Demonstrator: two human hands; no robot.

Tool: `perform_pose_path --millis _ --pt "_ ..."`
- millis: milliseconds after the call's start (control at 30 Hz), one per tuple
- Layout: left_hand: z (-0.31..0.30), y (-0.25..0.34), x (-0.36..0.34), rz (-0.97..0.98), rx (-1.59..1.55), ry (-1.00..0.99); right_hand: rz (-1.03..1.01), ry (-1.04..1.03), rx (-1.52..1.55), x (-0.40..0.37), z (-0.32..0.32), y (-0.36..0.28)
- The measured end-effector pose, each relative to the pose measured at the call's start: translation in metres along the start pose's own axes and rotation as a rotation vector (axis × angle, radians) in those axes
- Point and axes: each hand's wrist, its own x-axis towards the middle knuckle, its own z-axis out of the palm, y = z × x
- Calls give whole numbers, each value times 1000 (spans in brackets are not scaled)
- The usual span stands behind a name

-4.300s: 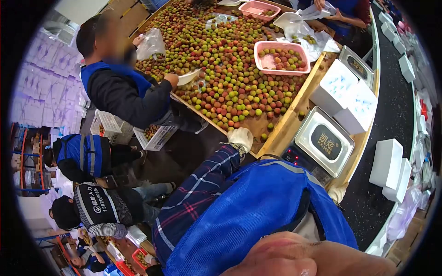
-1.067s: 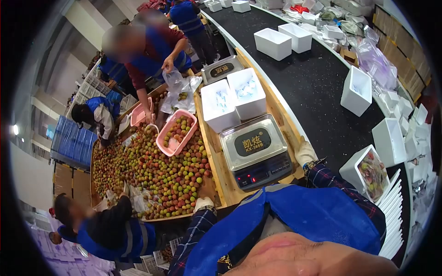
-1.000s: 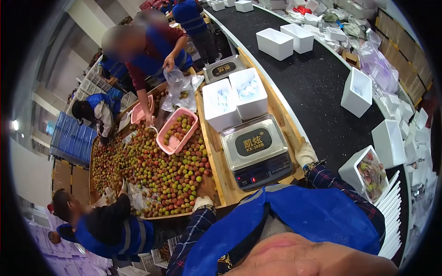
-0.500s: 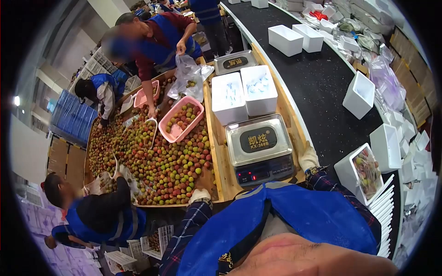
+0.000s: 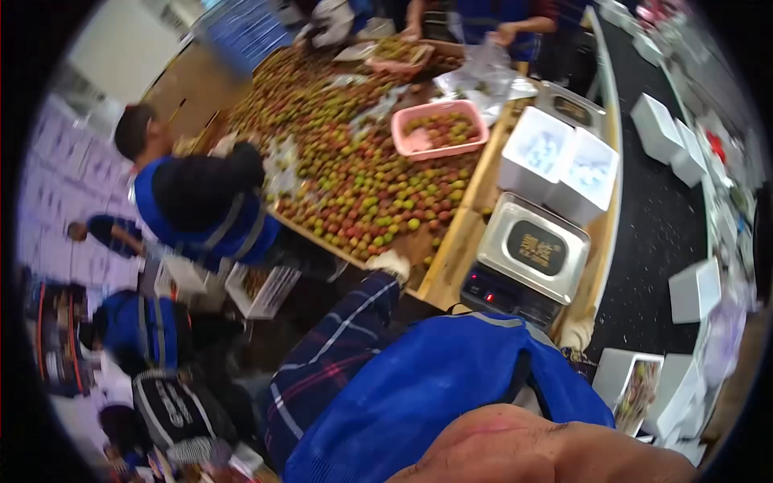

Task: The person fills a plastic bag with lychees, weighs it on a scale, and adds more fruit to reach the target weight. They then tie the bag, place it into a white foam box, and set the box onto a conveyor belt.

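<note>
My left hand (image 5: 390, 264), in a white glove, rests at the near rim of a wooden bin, beside the heap of red-green lychees (image 5: 378, 201). Its fingers look loosely extended and hold nothing visible. White-gloved too, my right hand (image 5: 577, 333) lies against the wooden ledge (image 5: 602, 266) by the conveyor, blurred, with its fingers loosely out and nothing seen in them. Between my hands stands a digital scale (image 5: 533, 251) with a bare steel pan and lit red digits. Behind it are two white foam boxes (image 5: 555, 165) with bluish-white packs inside.
A pink basket (image 5: 440, 129) with lychees sits on the heap. Beyond it a person's hand (image 5: 506, 32) holds a plastic bag (image 5: 481, 80). The black conveyor (image 5: 648, 217) runs along the right, with foam boxes (image 5: 694, 291) beside it. A co-worker (image 5: 201, 193) leans over the bin at left.
My view has swung left, so the bin, scale and boxes appear farther right. More people show at lower left. Both hands stay at about the same spots on the wood.
</note>
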Motion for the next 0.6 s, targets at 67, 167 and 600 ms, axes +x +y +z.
perform_pose_path --millis 67,167,600 --pt "-11 5 -6 -29 -36 -10 7 1 -22 -9 -12 -15" --pt "-30 11 -26 -21 -90 18 -42 52 -60 -8 1 2" --pt "-15 3 -12 18 -35 49 -44 80 -86 -14 3 -1"
